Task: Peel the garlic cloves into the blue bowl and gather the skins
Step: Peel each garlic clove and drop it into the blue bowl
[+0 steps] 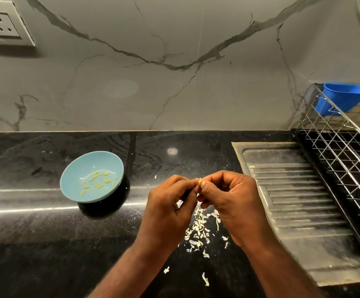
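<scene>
Clove: a small garlic clove point(200, 182) is held above the table point(35, 233), between both hands, to the right of the blue bowl point(76, 168).
Left hand point(170, 198): fingers curled, the tips clamped on the clove's lower part.
Right hand point(228, 196): fingers point(215, 179) curled, thumb and forefinger pinching the clove's top, likely picking at skin.
Bowl: stands on the table, well apart from the hands, with peeled cloves point(98, 181) lying in it.
Skins point(198, 229): scattered loosely on the table beneath the hands, with a few strays nearer the person.
Risk, slip: the clove is tiny, so too hard a pinch could shoot it onto the table or the drainboard point(293, 190) just beside.
Risk, skins: the flakes look light, so a brushing wrist could spread them wider and make gathering harder.
Risk, bowl: clinging skin could ride in with the clove.
</scene>
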